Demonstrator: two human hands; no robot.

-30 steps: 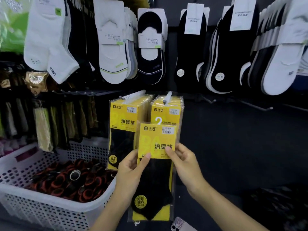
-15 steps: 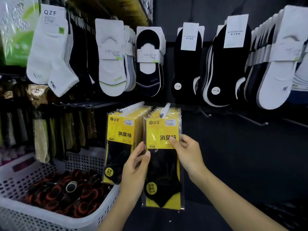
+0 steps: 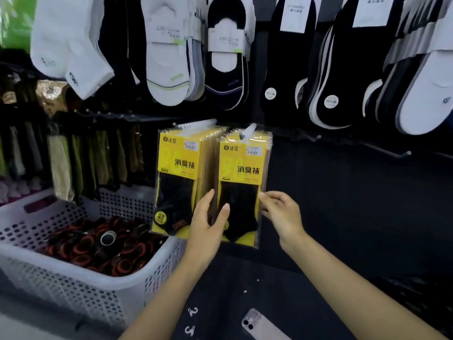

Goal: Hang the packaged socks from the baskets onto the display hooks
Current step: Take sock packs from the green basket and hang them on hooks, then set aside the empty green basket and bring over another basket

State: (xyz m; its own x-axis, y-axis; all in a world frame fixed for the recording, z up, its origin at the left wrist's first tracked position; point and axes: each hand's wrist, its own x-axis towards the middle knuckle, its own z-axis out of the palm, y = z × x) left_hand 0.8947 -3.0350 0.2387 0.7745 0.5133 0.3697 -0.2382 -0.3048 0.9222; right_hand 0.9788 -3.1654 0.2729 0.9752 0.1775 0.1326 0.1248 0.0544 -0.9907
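A silver phone point(image 3: 259, 326) lies camera-side up at the bottom centre on a dark surface, with 2 small white hook-shaped pieces point(image 3: 193, 312) to its left. Along the top hang white ankle socks point(image 3: 66, 45), white no-show socks point(image 3: 166, 62) and black no-show socks point(image 3: 282, 69). Olive packets point(image 3: 98, 153) hang at mid left.

Front sock pack point(image 3: 241, 173) hung on white hook point(image 3: 248, 130), beside 2nd yellow stack point(image 3: 177, 168). Left grip point(image 3: 208, 223) held pack's left edge, thumb in front; right grip point(image 3: 282, 213) pinched its right edge. White basket point(image 3: 73, 280) at btm left w/ red-black rolls.
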